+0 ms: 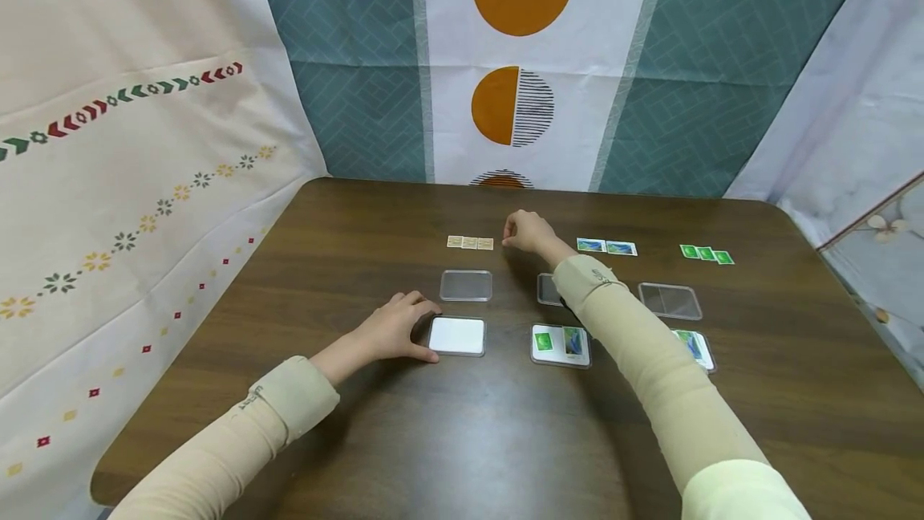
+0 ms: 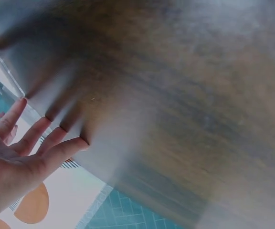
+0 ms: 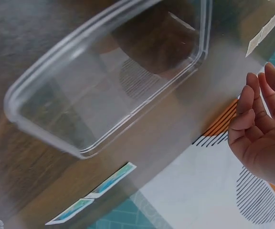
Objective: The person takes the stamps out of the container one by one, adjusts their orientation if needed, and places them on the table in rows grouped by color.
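My left hand (image 1: pixel 393 327) lies at the left edge of a shallow clear case with a white insert (image 1: pixel 457 336), thumb and fingers spread. In the left wrist view the fingertips (image 2: pixel 18 102) meet the tabletop near the case. My right hand (image 1: pixel 530 233) is at the back of the table, just right of a row of small beige stamps (image 1: pixel 470 242), fingers bent and tips close together. Whether something thin is between those tips I cannot tell. Two blue-green stamps (image 1: pixel 606 247) lie to its right. A clear plastic lid (image 3: pixel 104 90) shows large in the right wrist view.
Three green stamps (image 1: pixel 706 253) lie at the back right. Clear lids lie at left (image 1: pixel 465 286) and right (image 1: pixel 670 301); the middle one is partly behind the right arm. The middle case (image 1: pixel 556 358) holds a green and a blue stamp; the right case (image 1: pixel 703 351) is partly hidden.
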`<state>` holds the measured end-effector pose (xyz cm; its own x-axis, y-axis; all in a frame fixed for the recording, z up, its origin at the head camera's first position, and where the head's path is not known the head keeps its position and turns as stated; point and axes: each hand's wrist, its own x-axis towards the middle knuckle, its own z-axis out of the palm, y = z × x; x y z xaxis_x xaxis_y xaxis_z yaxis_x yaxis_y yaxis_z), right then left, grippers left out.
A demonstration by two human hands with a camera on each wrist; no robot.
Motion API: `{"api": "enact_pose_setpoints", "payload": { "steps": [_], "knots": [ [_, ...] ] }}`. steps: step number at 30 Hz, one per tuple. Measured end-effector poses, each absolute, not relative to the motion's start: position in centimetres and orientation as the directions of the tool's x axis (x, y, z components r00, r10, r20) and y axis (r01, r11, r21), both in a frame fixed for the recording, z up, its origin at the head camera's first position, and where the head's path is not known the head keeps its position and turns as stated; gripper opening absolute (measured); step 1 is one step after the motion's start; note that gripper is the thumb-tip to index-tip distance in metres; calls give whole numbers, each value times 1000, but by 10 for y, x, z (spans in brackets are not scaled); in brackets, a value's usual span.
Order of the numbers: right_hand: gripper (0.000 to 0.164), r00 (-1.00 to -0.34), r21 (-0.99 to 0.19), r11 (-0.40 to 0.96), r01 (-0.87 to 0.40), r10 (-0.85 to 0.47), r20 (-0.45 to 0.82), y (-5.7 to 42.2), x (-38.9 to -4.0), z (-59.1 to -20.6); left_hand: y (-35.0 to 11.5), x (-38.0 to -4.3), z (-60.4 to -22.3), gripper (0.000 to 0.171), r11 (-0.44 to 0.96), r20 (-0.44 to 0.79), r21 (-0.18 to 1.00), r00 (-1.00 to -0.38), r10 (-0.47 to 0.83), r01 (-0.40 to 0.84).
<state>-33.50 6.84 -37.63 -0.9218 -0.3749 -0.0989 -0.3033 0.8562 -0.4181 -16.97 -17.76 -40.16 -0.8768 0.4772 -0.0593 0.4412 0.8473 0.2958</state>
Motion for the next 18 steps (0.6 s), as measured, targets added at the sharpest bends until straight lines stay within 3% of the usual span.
{"api": "enact_pose_setpoints", "payload": {
  "steps": [18],
  "knots": [
    [9, -885, -485, 788, -378, -461, -60, 91, -309, -369, -149, -176, -395, 74, 822, -51, 225, -836, 546, 523]
  ]
}}
